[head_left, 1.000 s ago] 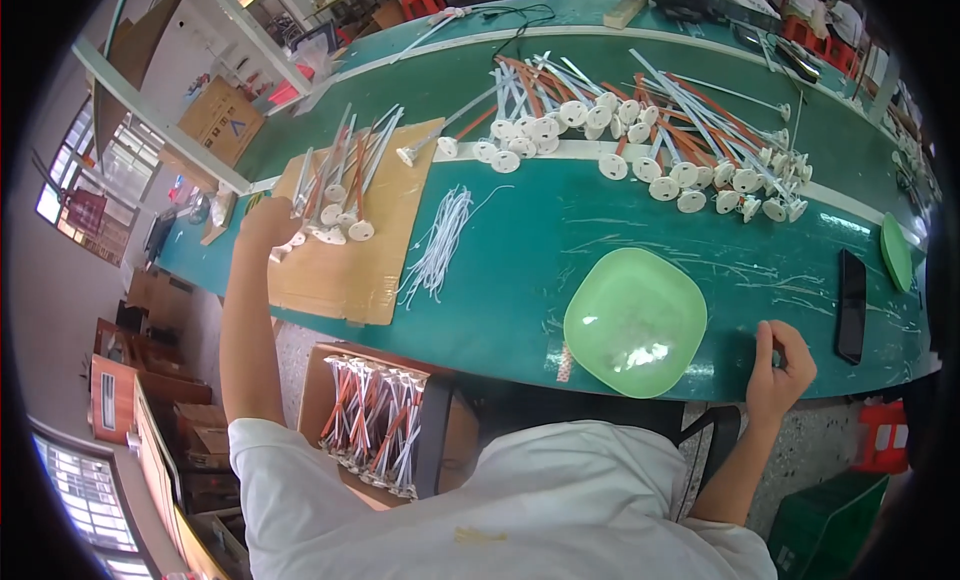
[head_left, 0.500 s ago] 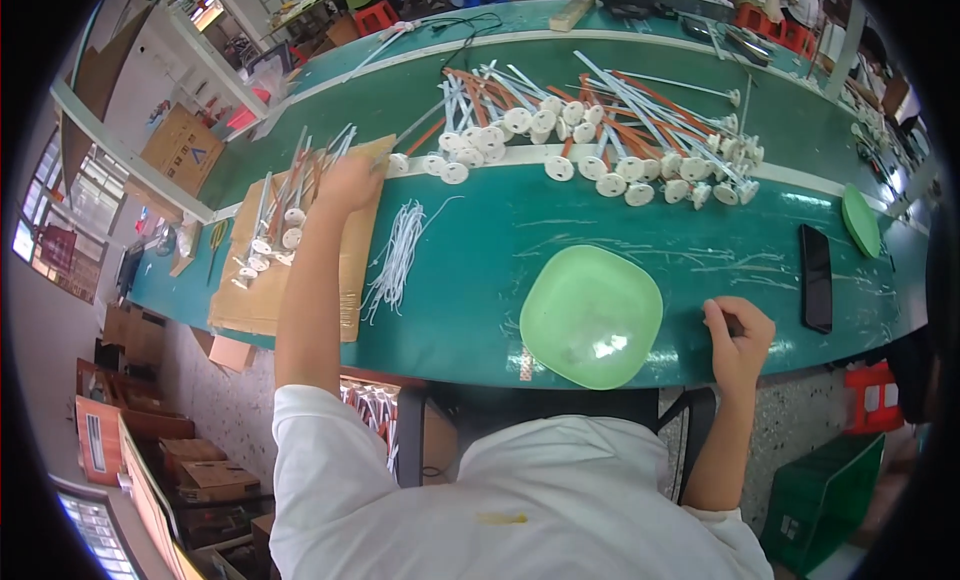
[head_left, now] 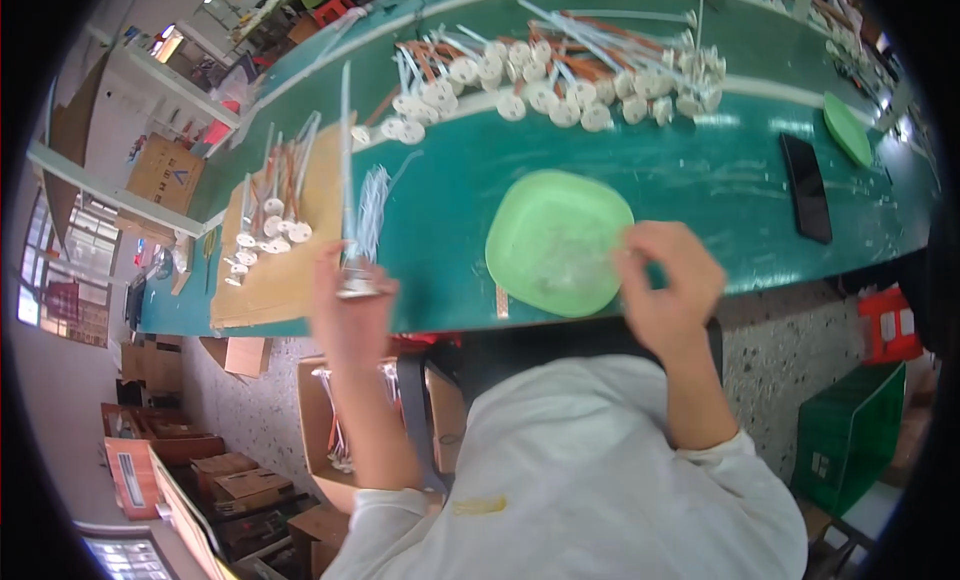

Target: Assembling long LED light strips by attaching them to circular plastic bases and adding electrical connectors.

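Note:
My left hand (head_left: 350,315), slightly blurred, grips a thin grey-white rod with a round white disc base (head_left: 347,170) by its lower end. The rod stands nearly upright, disc down, in front of the cardboard sheet (head_left: 265,298). Just behind it lies a bundle of thin white strands (head_left: 371,212). At the right edge of the shallow light-green dish (head_left: 555,245), my right hand (head_left: 678,285) is closed, thumb and forefinger curled together. Whatever sits between those fingertips is too small or blurred to see. Several similar rods (head_left: 275,205), grey and orange-brown, rest on the cardboard.
A large heap of disc-based rods (head_left: 600,90) covers the back of the green table. Toward the right lie a black phone (head_left: 806,188) and another green dish (head_left: 846,130). Scissors (head_left: 209,246) lie far left. An open carton (head_left: 318,440) and a green crate (head_left: 852,440) stand below.
My left hand has come back from the cardboard toward me, bringing a disc-based rod. My right hand has moved left and up to the dish. The whole view has shifted.

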`<action>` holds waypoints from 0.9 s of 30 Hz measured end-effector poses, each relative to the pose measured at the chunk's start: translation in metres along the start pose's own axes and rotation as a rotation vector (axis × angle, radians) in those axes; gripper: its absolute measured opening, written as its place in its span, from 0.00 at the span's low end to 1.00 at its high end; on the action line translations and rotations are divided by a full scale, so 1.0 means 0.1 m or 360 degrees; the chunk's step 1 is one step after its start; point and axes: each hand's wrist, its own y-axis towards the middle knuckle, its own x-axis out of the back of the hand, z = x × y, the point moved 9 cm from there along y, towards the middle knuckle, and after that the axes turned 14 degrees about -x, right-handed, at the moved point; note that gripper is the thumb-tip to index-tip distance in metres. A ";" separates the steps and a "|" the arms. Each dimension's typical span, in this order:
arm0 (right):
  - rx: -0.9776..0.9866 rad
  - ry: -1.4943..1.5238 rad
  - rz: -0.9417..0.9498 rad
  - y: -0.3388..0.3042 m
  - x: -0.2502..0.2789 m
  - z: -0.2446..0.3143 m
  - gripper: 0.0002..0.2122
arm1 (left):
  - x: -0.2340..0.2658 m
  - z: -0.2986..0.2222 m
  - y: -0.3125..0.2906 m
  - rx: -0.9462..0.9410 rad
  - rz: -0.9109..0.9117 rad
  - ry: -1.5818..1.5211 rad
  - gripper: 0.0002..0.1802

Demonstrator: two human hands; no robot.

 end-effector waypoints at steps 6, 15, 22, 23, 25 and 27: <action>0.0432 0.0417 0.0338 -0.48 -0.54 0.56 0.20 | -0.96 0.35 -1.13 0.0264 0.0534 -0.0239 0.21; 0.0209 0.0535 0.0334 -0.55 -0.37 0.35 0.15 | -0.74 0.36 -1.32 0.0147 0.0844 -0.0381 0.22; 0.0124 0.0875 0.0593 -0.58 -0.38 0.37 0.12 | -0.74 0.12 -1.34 -0.0404 0.1039 0.0107 0.10; 0.0101 0.0921 0.0627 -0.58 -0.39 0.36 0.12 | -0.72 0.11 -1.32 -0.0398 0.1027 0.0110 0.10; 0.0092 0.0900 0.0663 -0.57 -0.40 0.36 0.12 | -0.76 0.08 -1.31 -0.0487 0.1164 0.0289 0.10; 0.0086 0.0878 0.0692 -0.58 -0.42 0.35 0.12 | -0.77 0.08 -1.29 -0.0499 0.1160 0.0306 0.10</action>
